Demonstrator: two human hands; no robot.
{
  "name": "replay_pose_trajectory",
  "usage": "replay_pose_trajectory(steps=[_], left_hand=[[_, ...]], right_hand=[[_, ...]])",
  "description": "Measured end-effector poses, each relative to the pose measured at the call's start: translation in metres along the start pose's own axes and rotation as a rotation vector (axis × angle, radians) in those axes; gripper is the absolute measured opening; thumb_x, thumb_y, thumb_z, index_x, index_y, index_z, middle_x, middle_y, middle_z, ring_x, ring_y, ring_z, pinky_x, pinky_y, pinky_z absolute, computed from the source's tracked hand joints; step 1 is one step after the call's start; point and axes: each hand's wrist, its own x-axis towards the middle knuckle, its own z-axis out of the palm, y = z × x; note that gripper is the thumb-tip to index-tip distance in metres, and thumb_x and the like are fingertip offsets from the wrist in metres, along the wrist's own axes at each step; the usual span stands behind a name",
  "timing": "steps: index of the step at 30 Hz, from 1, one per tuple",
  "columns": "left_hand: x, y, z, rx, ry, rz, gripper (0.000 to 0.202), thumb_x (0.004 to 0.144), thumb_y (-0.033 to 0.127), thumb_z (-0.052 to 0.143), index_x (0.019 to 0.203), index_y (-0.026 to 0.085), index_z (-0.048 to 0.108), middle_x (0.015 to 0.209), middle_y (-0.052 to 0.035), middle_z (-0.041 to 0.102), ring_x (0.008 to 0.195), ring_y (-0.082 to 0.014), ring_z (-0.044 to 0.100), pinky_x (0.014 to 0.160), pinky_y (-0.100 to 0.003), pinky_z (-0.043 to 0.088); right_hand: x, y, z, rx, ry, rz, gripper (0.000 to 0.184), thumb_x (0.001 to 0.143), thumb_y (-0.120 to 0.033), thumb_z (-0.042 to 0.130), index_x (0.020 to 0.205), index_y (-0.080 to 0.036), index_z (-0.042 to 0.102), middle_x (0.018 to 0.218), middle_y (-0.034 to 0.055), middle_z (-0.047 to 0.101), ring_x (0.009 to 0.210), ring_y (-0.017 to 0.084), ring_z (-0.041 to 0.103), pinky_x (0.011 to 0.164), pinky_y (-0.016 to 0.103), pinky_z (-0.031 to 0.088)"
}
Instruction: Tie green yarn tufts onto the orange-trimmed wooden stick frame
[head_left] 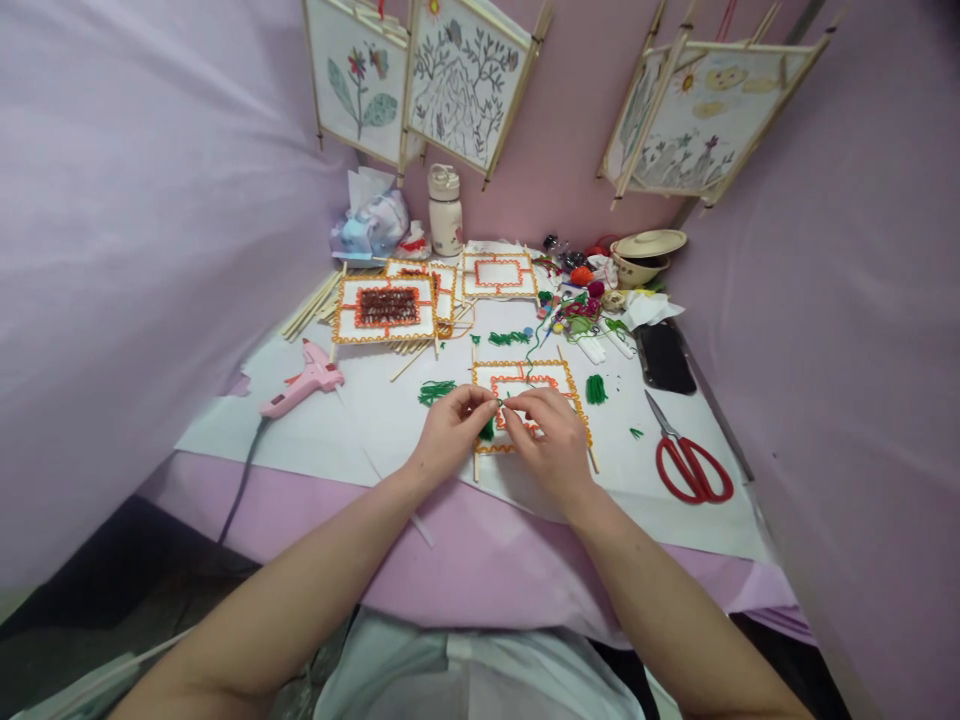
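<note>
My left hand [452, 428] and my right hand [553, 436] meet over a frame with orange yarn loops and wooden sticks [576, 400]. Thumb and forefinger of each are pinched together on green yarn [500, 402], mostly hidden by the fingertips. A green strand [534, 350] runs up from the frame toward the yarn pile. Below my left fingers shows a dark green yarn bundle [487, 430]. Cut green bundles lie on both sides of the frame, one on the left [436, 392] and one on the right [595, 389].
Red-handled scissors [694, 470] and a black phone [666, 358] lie at right. A pink glue gun [304, 382] with a cord sits at left. Finished-looking frames [386, 308], a bottle [445, 212], tissues [371, 225] and coloured yarn balls [582, 277] stand behind. Framed drawings [465, 85] hang above.
</note>
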Motion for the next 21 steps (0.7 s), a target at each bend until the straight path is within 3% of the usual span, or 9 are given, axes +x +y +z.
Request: replay_pose_trajectory(steps=[8, 14, 21], left_hand=[[-0.0030, -0.0073, 0.0014, 0.097, -0.005, 0.082, 0.019, 0.082, 0.035, 0.061, 0.084, 0.017, 0.068, 0.080, -0.0023, 0.068, 0.073, -0.0141, 0.060, 0.068, -0.025, 0.046], [-0.0038, -0.0066, 0.0020, 0.107, -0.012, 0.066, 0.018, 0.081, 0.034, 0.063, 0.083, 0.017, 0.068, 0.080, -0.0032, 0.068, 0.075, -0.0153, 0.060, 0.070, -0.027, 0.047], [-0.0018, -0.0021, 0.0036, -0.113, -0.058, -0.070, 0.019, 0.076, 0.032, 0.066, 0.086, 0.016, 0.062, 0.071, 0.0006, 0.062, 0.066, -0.0114, 0.055, 0.064, -0.024, 0.044]], right_hand=[[-0.0009, 0.0053, 0.0013, -0.032, -0.039, 0.036, 0.010, 0.089, -0.021, 0.057, 0.087, -0.019, 0.066, 0.084, 0.0054, 0.065, 0.081, 0.018, 0.058, 0.075, 0.033, 0.046], [0.0001, 0.0022, 0.0033, -0.068, -0.004, 0.078, 0.013, 0.083, -0.014, 0.055, 0.071, -0.019, 0.058, 0.072, 0.0020, 0.057, 0.072, 0.017, 0.053, 0.069, 0.031, 0.042], [0.0059, 0.0002, -0.0014, 0.222, -0.049, 0.446, 0.009, 0.075, -0.018, 0.057, 0.067, -0.019, 0.060, 0.068, -0.0009, 0.059, 0.061, 0.013, 0.050, 0.058, 0.026, 0.041]])
